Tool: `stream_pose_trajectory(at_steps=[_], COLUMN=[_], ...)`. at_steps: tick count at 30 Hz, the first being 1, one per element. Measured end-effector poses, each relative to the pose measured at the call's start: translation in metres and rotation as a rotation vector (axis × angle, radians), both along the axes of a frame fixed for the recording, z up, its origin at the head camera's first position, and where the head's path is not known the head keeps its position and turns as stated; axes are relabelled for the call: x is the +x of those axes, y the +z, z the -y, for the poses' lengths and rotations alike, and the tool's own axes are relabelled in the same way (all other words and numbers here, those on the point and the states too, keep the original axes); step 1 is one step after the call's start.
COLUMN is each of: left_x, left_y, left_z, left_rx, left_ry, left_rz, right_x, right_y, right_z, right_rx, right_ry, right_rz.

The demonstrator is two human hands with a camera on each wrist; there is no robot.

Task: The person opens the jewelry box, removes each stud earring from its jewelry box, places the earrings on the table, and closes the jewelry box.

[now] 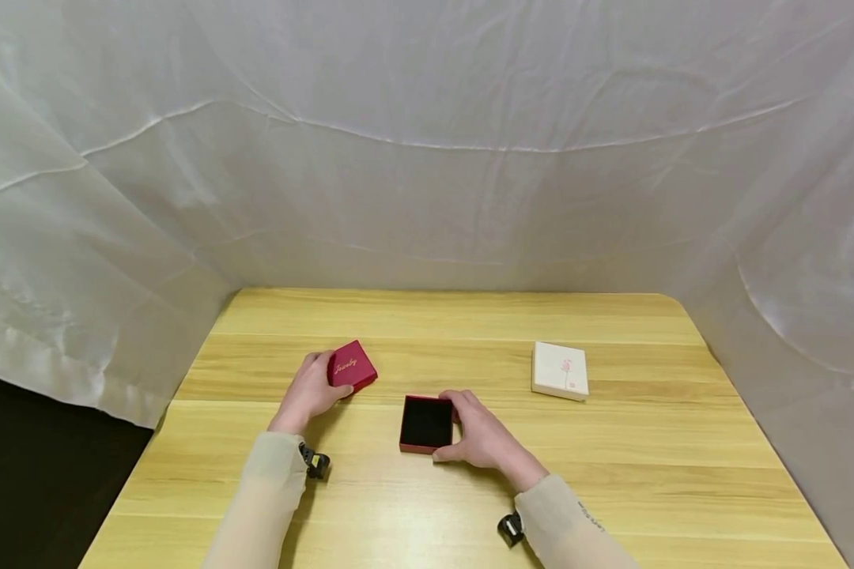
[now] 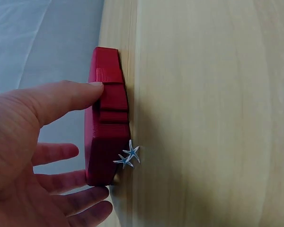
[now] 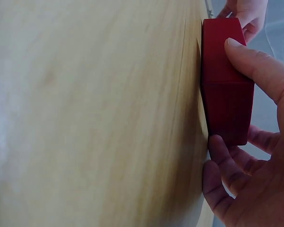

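Near the table's left side, my left hand [image 1: 310,390] grips a crimson jewelry box lid [image 1: 353,367] with gold lettering, thumb on one side wall and fingers along the far one. The left wrist view shows a ribbon bow [image 2: 112,97] on that wall. Two small starfish earrings [image 2: 128,155], white with blue centres, lie beside the lid's corner. At the middle of the table, the red box base [image 1: 416,449] holds a black padded insert [image 1: 427,421]. My right hand [image 1: 482,436] holds this base from its right side, thumb on the near wall and fingers at the far corner.
A white box [image 1: 560,370] with a pink flower print lies to the right on the wooden table [image 1: 633,474]. Pale fabric [image 1: 462,197] hangs behind the table and along both sides. A dark area [image 1: 43,466] lies beyond the left edge.
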State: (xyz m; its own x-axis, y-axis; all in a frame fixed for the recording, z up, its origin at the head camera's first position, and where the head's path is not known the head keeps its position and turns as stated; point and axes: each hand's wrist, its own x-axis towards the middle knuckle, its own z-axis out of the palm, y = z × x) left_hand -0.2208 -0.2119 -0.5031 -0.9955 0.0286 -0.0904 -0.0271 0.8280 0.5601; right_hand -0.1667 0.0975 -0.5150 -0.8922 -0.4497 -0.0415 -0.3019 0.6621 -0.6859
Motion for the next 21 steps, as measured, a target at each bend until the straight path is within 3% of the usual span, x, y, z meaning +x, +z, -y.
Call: stream_pose_trajectory(at_steps=[10,21], left_x=[-0.0009,-0.0042], left_y=[0.0008,-0.0022], left_z=[-0.0013,-0.0025], left_rx=[0.011,-0.017], left_ry=[-0.002,0.005], left_rz=[0.029,0.016], right_x=[0.0000,0.0006], right_y=[-0.0004,-0.0005], right_z=[-0.0014,-0.0007], right_rx=[0.003,0.006], right_ry=[0.003,0.003], right_rz=[0.008,0.002])
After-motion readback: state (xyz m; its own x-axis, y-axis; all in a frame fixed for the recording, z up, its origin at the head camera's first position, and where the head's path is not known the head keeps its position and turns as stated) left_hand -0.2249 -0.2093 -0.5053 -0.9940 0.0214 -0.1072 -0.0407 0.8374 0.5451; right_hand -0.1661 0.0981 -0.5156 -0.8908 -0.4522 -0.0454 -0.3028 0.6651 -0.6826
